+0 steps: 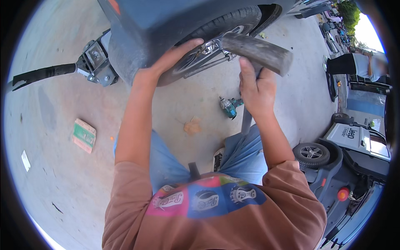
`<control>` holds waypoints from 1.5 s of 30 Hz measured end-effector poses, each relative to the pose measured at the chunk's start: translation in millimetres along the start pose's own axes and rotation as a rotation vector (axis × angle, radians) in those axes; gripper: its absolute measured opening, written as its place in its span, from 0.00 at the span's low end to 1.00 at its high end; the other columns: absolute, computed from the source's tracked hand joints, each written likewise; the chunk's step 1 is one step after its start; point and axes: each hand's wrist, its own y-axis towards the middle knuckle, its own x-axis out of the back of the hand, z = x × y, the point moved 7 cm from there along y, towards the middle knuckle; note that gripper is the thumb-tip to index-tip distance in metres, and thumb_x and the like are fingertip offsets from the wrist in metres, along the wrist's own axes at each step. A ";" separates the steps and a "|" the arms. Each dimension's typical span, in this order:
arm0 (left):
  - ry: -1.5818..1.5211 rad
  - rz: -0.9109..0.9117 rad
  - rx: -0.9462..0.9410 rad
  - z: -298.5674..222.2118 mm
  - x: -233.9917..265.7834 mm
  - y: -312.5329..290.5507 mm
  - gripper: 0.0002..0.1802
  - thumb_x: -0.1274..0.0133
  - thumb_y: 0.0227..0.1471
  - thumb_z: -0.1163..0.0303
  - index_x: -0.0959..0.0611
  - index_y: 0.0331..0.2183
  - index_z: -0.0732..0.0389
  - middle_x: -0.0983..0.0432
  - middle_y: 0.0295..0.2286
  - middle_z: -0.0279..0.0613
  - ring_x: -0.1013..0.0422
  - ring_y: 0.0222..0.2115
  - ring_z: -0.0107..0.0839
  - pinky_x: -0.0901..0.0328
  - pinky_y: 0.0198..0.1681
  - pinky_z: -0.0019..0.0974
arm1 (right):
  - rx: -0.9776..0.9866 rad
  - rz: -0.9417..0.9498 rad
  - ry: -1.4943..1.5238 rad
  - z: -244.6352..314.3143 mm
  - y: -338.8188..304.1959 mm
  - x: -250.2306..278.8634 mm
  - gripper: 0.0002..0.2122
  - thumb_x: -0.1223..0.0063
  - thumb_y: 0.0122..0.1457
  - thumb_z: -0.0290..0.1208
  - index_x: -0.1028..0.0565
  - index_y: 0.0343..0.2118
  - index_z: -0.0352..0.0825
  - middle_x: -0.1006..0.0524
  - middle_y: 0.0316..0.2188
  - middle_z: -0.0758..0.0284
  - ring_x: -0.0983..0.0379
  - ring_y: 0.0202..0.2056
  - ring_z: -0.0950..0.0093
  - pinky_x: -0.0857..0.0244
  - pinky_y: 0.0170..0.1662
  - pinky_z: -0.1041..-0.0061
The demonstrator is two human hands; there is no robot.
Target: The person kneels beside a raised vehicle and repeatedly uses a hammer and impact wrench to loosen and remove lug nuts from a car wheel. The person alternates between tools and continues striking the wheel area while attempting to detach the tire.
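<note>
- The right hand (257, 92) wraps around the hammer (259, 53), near the wheel (227, 21).
- The left hand (171, 59) is at the wheel; its grip I cannot tell.
- A slipping hammer could hurt the left hand.

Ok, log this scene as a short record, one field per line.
Left hand: at the tire, contact unclear
Right hand: gripping a large hammer by its handle
Floor, centre: cordless power tool
Floor, left: green-and-cream box
Beside the dark bodywork: jack
Right background: standing person, another vehicle
</note>
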 end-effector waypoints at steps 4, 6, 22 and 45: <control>-0.018 0.068 0.090 -15.5 3.5 -3.3 0.39 0.41 0.46 0.40 0.22 0.50 0.62 0.26 0.49 0.45 0.31 0.49 0.40 0.40 0.55 0.37 | 0.203 0.143 -0.358 -32.8 -22.0 -58.9 0.13 0.42 0.58 0.34 0.25 0.34 0.26 0.22 0.29 0.50 0.24 0.31 0.54 0.31 0.36 0.64; -0.092 0.049 0.042 -12.3 1.1 5.4 0.39 0.41 0.46 0.41 0.22 0.50 0.62 0.25 0.48 0.45 0.31 0.49 0.40 0.40 0.54 0.37 | 0.076 0.212 -0.263 -46.0 -20.7 -74.1 0.14 0.41 0.58 0.36 0.25 0.35 0.26 0.23 0.31 0.46 0.25 0.34 0.51 0.32 0.38 0.64; -0.168 -0.051 -0.070 -21.3 -4.5 4.0 0.35 0.38 0.45 0.45 0.20 0.45 0.64 0.22 0.42 0.44 0.28 0.44 0.36 0.35 0.49 0.36 | 0.534 -0.052 -0.087 -50.5 -31.3 -71.7 0.13 0.44 0.61 0.33 0.26 0.36 0.25 0.26 0.18 0.58 0.32 0.17 0.60 0.37 0.24 0.67; 0.009 -0.005 0.020 -26.1 -24.4 26.4 0.39 0.39 0.44 0.40 0.19 0.45 0.66 0.21 0.41 0.46 0.24 0.40 0.33 0.34 0.47 0.34 | -0.265 0.396 -0.209 -123.8 -67.1 -62.8 0.23 0.44 0.59 0.46 0.30 0.31 0.24 0.26 0.20 0.46 0.27 0.26 0.48 0.34 0.30 0.59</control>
